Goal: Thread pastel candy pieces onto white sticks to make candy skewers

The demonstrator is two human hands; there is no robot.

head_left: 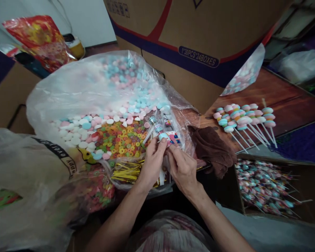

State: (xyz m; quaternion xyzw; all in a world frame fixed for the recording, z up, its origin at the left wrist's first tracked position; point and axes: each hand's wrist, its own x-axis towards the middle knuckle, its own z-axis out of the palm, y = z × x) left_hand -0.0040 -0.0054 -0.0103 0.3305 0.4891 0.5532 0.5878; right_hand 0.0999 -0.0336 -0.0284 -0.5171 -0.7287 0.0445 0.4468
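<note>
My left hand [152, 159] is closed, its thumb and fingers pinching a small pale blue and pink marshmallow candy [162, 136]. Right beside it, my right hand [183, 165] has its fingers pressed together close to the candy; what they grip is hidden. Just beyond both hands lie printed plastic packets [168, 120] and white sticks. Left of my left hand is a heap of small ring gummies [123, 138], with white, pink and blue marshmallow discs [77, 131] behind and beside it. Gold twist ties [127, 171] lie nearer to me, next to my left wrist.
A large clear plastic bag [65, 82] spreads behind the sweets, before a big cardboard box [170, 63]. To the right are a brown cloth [215, 148], stacked candy sticks [243, 117] and a carton [240, 190] of wrapped ones. Another plastic bag [21, 164] stands at left.
</note>
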